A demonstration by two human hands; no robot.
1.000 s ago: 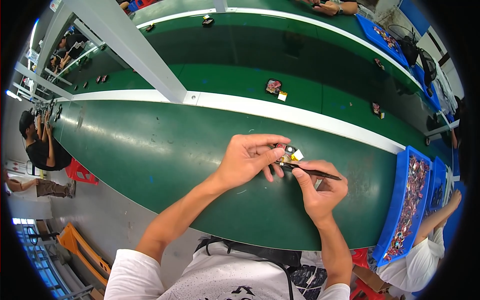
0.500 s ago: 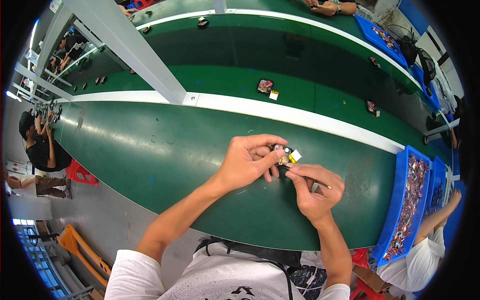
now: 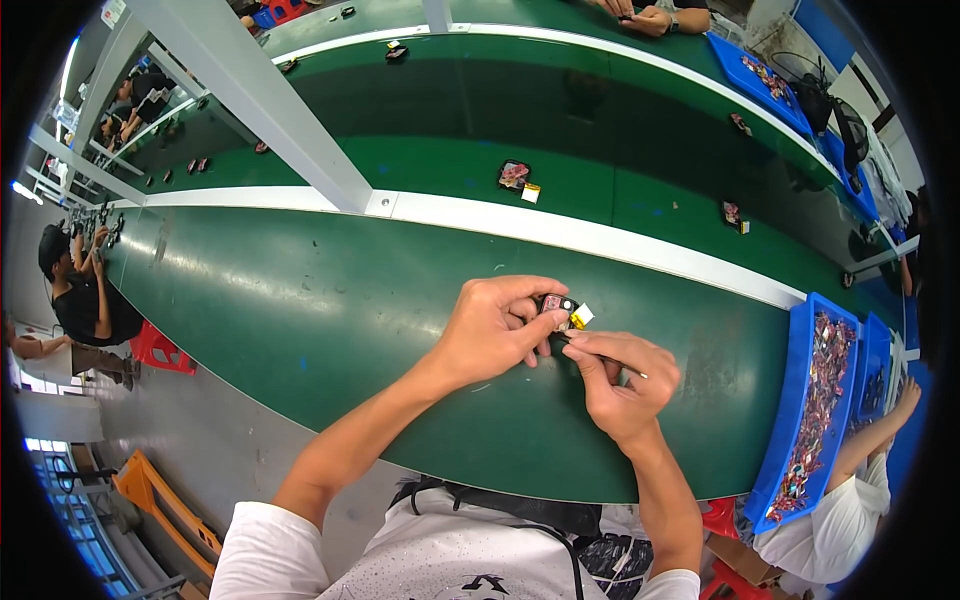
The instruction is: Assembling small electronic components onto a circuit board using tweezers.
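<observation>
Above the green bench, my left hand (image 3: pixel 490 325) holds a small black electronic housing (image 3: pixel 556 303) between thumb and fingers. Inside the housing a pinkish circuit board shows in part. A yellow and white flat piece (image 3: pixel 582 316) sticks out at its right side. My right hand (image 3: pixel 630 388) is closed around a thin dark stick-like tool (image 3: pixel 628 368), its tip at the housing's lower edge. Fingers hide the exact point of contact. Whether the tool is tweezers or a single rod, I cannot tell.
Beyond the white rail (image 3: pixel 500 219), a green conveyor belt (image 3: pixel 420 165) carries similar housings (image 3: pixel 515 175). At right stands a blue bin (image 3: pixel 775 490) full of small parts, with a co-worker's arm (image 3: pixel 885 420) beside it. A grey post (image 3: pixel 260 110) rises at left. Other people sit along the benches.
The housings on the near belt have shifted left. My right hand and the tool have moved slightly left, and the held housing has shifted a little left and down.
</observation>
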